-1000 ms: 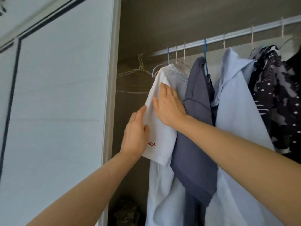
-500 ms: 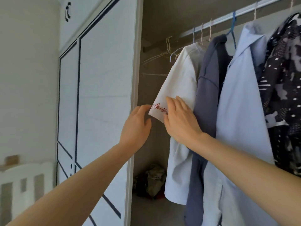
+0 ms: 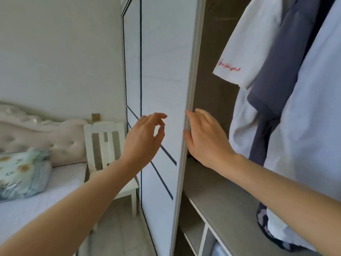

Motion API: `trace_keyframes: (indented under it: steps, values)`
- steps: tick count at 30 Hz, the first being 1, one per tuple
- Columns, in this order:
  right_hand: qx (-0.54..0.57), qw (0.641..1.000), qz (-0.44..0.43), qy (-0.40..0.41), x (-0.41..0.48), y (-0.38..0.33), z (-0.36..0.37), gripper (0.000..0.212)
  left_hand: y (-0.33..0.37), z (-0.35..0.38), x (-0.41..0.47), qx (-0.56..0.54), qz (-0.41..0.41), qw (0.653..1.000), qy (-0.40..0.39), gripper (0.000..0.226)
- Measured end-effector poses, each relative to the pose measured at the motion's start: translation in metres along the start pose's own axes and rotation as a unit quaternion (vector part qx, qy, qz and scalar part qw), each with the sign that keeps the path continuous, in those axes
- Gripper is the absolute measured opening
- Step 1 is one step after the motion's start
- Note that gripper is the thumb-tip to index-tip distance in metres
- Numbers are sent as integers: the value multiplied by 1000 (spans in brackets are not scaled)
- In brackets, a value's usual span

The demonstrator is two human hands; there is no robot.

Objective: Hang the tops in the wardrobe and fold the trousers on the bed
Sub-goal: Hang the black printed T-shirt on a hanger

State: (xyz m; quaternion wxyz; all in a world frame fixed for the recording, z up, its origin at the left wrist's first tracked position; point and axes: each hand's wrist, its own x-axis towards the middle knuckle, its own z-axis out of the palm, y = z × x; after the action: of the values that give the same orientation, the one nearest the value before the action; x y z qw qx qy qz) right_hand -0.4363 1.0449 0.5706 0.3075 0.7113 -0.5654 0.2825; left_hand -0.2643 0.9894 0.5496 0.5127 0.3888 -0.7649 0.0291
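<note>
Fingers (image 3: pixel 200 112) loose, right hand (image 3: pixel 204 139) by door (image 3: pixel 166 71), tops (image 3: pixel 254 43) hanging

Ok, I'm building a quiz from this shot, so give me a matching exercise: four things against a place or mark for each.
1 white T-shirt; 2 grey-blue top; 3 pillow; 4 chair.
A on the bed; B beside the wardrobe door; C red script on its sleeve; D between the white T-shirt and the pale blue shirt.
Pairs: 1-C, 2-D, 3-A, 4-B.
</note>
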Motion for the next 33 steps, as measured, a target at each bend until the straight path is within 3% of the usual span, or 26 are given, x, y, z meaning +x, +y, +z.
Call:
trace_keyframes:
  steps: [5, 17, 28, 33]
  values:
    - [58, 996, -54, -39, -33, -48, 48, 49, -36, -24, -71, 65, -17, 997, -26, 25]
    - [225, 947, -117, -199, -91, -178, 170, 46, -151, -50, -226, 136, -197, 966, -93, 21]
    - [259, 891, -176, -329, -114, -300, 299, 44, -268, -78, -359, 182, -439, 868, -144, 25]
    - [261, 860, -221, -379, -120, -345, 345, 45, -307, -93, -391, 205, -497, 828, -159, 26]
